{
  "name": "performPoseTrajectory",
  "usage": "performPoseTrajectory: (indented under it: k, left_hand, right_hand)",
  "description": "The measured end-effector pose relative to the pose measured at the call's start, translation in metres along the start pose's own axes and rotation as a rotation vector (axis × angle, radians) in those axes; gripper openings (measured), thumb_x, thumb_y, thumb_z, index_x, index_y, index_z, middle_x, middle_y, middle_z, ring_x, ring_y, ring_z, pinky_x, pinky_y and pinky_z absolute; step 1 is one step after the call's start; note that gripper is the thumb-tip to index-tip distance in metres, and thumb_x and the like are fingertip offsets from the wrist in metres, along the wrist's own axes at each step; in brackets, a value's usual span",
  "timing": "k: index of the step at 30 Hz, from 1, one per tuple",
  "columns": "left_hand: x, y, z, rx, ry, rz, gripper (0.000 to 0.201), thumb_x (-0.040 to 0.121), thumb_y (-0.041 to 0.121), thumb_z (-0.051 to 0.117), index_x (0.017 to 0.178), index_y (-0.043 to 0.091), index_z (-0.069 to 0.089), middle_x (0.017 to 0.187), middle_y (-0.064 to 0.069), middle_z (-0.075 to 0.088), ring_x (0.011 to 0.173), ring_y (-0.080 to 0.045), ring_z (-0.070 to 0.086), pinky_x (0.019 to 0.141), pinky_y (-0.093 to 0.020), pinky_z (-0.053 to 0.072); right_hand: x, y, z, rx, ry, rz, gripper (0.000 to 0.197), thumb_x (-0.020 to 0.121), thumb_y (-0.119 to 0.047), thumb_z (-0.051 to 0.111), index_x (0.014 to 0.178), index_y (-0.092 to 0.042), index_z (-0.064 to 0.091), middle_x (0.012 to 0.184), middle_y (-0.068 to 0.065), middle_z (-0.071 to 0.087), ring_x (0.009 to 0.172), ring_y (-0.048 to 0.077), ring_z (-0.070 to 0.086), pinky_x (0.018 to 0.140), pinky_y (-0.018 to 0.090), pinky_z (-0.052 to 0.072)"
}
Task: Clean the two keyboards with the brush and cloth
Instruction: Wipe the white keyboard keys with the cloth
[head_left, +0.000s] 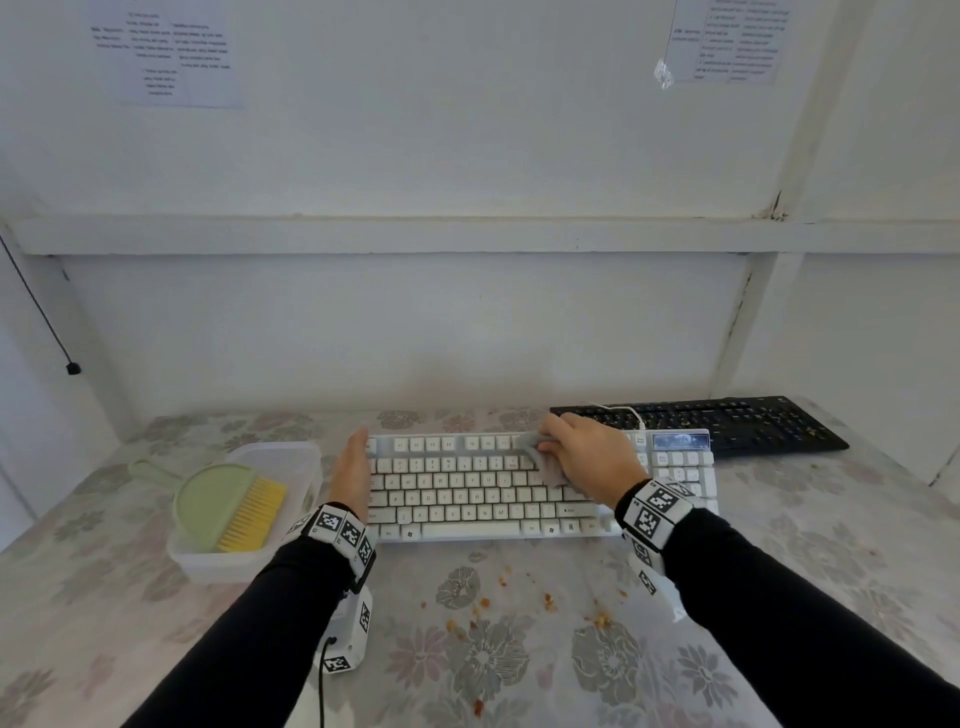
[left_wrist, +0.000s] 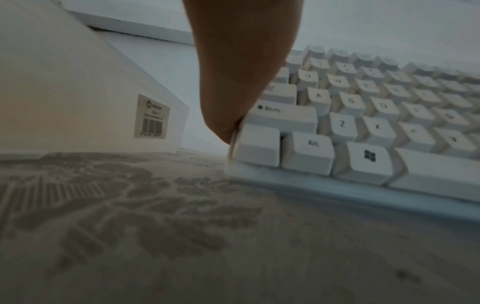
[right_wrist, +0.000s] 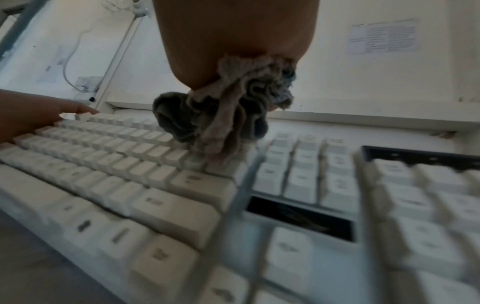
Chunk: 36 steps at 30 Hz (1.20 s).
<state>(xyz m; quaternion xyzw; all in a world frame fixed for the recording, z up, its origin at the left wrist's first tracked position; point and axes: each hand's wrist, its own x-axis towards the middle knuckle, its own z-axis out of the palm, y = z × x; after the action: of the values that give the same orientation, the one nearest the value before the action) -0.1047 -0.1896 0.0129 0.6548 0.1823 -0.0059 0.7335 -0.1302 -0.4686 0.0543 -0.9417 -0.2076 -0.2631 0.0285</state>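
Observation:
A white keyboard (head_left: 467, 488) lies across the middle of the table, and a black keyboard (head_left: 727, 423) sits behind it to the right. My right hand (head_left: 587, 452) grips a crumpled grey cloth (head_left: 545, 457) and presses it on the white keyboard's upper rows; in the right wrist view the cloth (right_wrist: 228, 115) hangs bunched from the hand onto the keys (right_wrist: 155, 152). My left hand (head_left: 353, 467) rests flat, fingers straight, against the white keyboard's left edge (left_wrist: 233, 144). The green-handled brush with yellow bristles (head_left: 228, 506) lies in a white tray.
The white plastic tray (head_left: 291, 457) stands left of the white keyboard. Orange-brown crumbs (head_left: 545, 603) are scattered on the floral tablecloth in front of the keyboard. A white wall with a ledge (head_left: 467, 239) runs close behind the table.

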Motion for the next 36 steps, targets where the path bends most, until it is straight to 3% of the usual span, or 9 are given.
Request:
performPoseTrajectory:
  k: [2, 7, 10, 15, 18, 23, 26, 30, 36]
  left_hand:
    - [0.000, 0.000, 0.000, -0.009, -0.012, -0.019, 0.051, 0.095, 0.056, 0.032, 0.065, 0.019, 0.051, 0.054, -0.005, 0.059, 0.050, -0.022, 0.063, 0.056, -0.028, 0.052]
    - [0.001, -0.001, 0.000, -0.006, -0.011, -0.018, 0.051, 0.095, 0.055, 0.031, 0.066, 0.019, 0.051, 0.059, -0.007, 0.060, 0.053, -0.023, 0.064, 0.057, -0.029, 0.053]
    - [0.002, -0.002, 0.001, -0.007, 0.000, -0.016, 0.052, 0.096, 0.055, 0.031, 0.065, 0.018, 0.051, 0.052, -0.005, 0.060, 0.049, -0.022, 0.063, 0.055, -0.028, 0.051]
    - [0.003, -0.004, 0.000, -0.017, -0.010, -0.037, 0.052, 0.095, 0.057, 0.032, 0.069, 0.017, 0.052, 0.055, -0.007, 0.061, 0.047, -0.022, 0.065, 0.049, -0.027, 0.052]
    - [0.006, -0.004, -0.001, -0.006, 0.004, -0.016, 0.050, 0.096, 0.055, 0.031, 0.071, 0.017, 0.052, 0.054, -0.006, 0.061, 0.048, -0.021, 0.066, 0.051, -0.028, 0.052]
    - [0.007, -0.004, -0.001, -0.002, 0.018, -0.018, 0.051, 0.095, 0.056, 0.032, 0.071, 0.017, 0.054, 0.051, -0.005, 0.062, 0.049, -0.022, 0.066, 0.056, -0.030, 0.051]
    - [0.006, -0.003, -0.001, 0.013, 0.021, -0.018, 0.051, 0.095, 0.056, 0.032, 0.073, 0.016, 0.055, 0.053, -0.007, 0.063, 0.054, -0.024, 0.066, 0.058, -0.031, 0.051]
    - [0.009, -0.004, -0.001, 0.028, 0.029, -0.043, 0.055, 0.091, 0.062, 0.034, 0.077, 0.015, 0.060, 0.067, -0.014, 0.066, 0.065, -0.029, 0.068, 0.064, -0.035, 0.053]
    - [0.011, -0.008, 0.002, 0.015, 0.070, -0.016, 0.054, 0.093, 0.059, 0.033, 0.078, 0.014, 0.060, 0.061, -0.011, 0.066, 0.062, -0.026, 0.066, 0.057, -0.030, 0.048]
  right_hand:
    - [-0.005, 0.013, -0.002, -0.033, 0.018, 0.038, 0.010, 0.083, -0.024, 0.065, 0.083, -0.016, 0.061, 0.066, -0.001, 0.059, 0.050, 0.018, 0.057, 0.037, 0.019, 0.028]
    - [-0.018, 0.033, -0.007, -0.108, -0.025, 0.127, 0.028, 0.061, -0.016, 0.081, 0.071, -0.016, 0.055, 0.055, -0.003, 0.053, 0.039, 0.017, 0.052, 0.035, 0.014, 0.017]
    - [-0.013, 0.018, -0.002, -0.048, 0.023, 0.070, 0.023, 0.070, -0.020, 0.077, 0.074, -0.013, 0.055, 0.056, -0.002, 0.057, 0.041, 0.016, 0.054, 0.034, 0.018, 0.024]
    - [0.008, -0.029, 0.012, 0.083, 0.090, -0.041, 0.018, 0.083, -0.028, 0.053, 0.073, -0.013, 0.054, 0.057, -0.004, 0.057, 0.042, 0.010, 0.046, 0.037, 0.012, 0.018]
    - [0.014, -0.044, 0.021, 0.072, 0.064, -0.063, 0.020, 0.077, -0.018, 0.072, 0.074, -0.012, 0.054, 0.059, -0.001, 0.059, 0.044, 0.014, 0.053, 0.040, 0.017, 0.024]
    - [0.004, -0.014, 0.010, 0.066, 0.000, 0.059, 0.008, 0.083, -0.015, 0.066, 0.087, -0.012, 0.060, 0.073, 0.003, 0.063, 0.056, 0.020, 0.060, 0.039, 0.012, 0.021]
    - [-0.015, 0.021, -0.004, -0.006, -0.062, 0.201, 0.010, 0.091, -0.020, 0.055, 0.099, -0.013, 0.059, 0.084, 0.003, 0.061, 0.062, 0.016, 0.049, 0.042, 0.015, 0.015]
    - [-0.038, 0.054, -0.015, -0.063, -0.067, 0.338, 0.008, 0.090, -0.015, 0.057, 0.095, -0.011, 0.055, 0.082, 0.006, 0.059, 0.065, 0.024, 0.055, 0.042, 0.019, 0.013]
    - [-0.018, 0.014, -0.011, 0.014, -0.088, 0.216, 0.029, 0.094, -0.029, 0.034, 0.104, -0.010, 0.053, 0.093, 0.003, 0.060, 0.075, 0.015, 0.049, 0.056, 0.021, 0.036]
